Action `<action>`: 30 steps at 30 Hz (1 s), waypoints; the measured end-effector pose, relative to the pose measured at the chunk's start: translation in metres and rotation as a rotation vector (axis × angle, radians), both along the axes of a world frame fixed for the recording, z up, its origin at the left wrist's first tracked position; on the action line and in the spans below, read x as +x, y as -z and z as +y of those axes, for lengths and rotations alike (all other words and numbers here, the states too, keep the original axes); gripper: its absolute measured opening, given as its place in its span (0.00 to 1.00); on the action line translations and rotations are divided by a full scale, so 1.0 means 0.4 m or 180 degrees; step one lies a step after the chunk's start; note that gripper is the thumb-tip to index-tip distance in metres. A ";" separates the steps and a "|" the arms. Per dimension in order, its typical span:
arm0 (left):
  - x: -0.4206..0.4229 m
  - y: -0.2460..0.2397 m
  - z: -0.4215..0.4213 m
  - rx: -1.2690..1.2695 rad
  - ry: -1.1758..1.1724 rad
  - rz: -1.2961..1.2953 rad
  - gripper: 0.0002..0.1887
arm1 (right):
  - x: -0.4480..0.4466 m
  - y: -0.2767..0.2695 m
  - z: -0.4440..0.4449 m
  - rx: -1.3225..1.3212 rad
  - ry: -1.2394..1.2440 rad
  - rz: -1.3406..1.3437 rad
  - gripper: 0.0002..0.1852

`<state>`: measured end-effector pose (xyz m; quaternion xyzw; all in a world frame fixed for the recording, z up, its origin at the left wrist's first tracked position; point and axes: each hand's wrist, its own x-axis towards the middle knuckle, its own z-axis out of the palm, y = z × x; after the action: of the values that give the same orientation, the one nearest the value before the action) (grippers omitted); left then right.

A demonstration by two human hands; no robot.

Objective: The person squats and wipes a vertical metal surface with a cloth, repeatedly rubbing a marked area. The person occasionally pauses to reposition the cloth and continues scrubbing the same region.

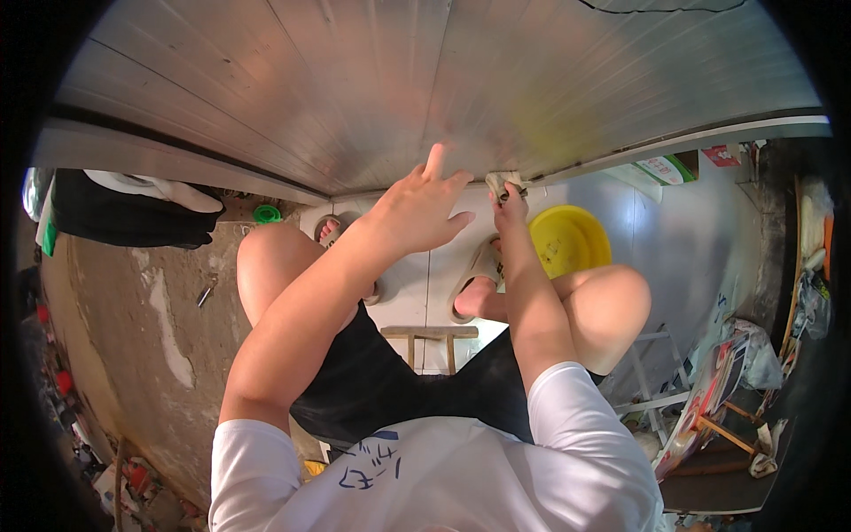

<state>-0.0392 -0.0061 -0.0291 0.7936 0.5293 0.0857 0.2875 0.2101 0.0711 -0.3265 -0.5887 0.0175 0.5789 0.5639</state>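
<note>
A grey metal panel [425,86], ribbed and slightly shiny, stands in front of me. My left hand [425,203] is held before its lower part with the fingers spread and nothing in it; whether a fingertip touches the panel I cannot tell. To its right, my right hand [510,203] grips a crumpled, pale cloth [503,181] at the panel's bottom edge. Just beside my right forearm a yellow plastic basin [577,233] rests on the tiled floor; what it holds is unclear.
I sit on a low wooden stool [429,330], knees apart. Black cloth [126,209] and a green ring-shaped item [266,213] lie at left. A box [671,169] is beyond the basin. A folding metal frame [655,372] and stacked clutter stand at lower right.
</note>
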 end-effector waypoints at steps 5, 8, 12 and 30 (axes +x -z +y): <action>-0.009 0.000 -0.002 0.0204 -0.0058 -0.0044 0.29 | 0.011 -0.032 -0.001 0.0108 -0.0031 0.0172 0.15; -0.006 -0.012 0.007 0.0193 -0.0062 -0.0063 0.29 | 0.024 -0.065 -0.006 0.0231 -0.0041 0.0294 0.13; -0.003 -0.001 0.012 0.0258 -0.0083 -0.0035 0.30 | 0.022 -0.126 -0.016 0.0470 -0.0042 0.0408 0.13; -0.020 -0.047 -0.030 0.0124 -0.0095 0.0085 0.29 | -0.029 0.035 -0.003 -0.0095 0.0169 0.0062 0.26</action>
<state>-0.0472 -0.0180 -0.0102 0.7922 0.5431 0.0897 0.2635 0.1986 0.0700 -0.3406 -0.5906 0.0473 0.5692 0.5701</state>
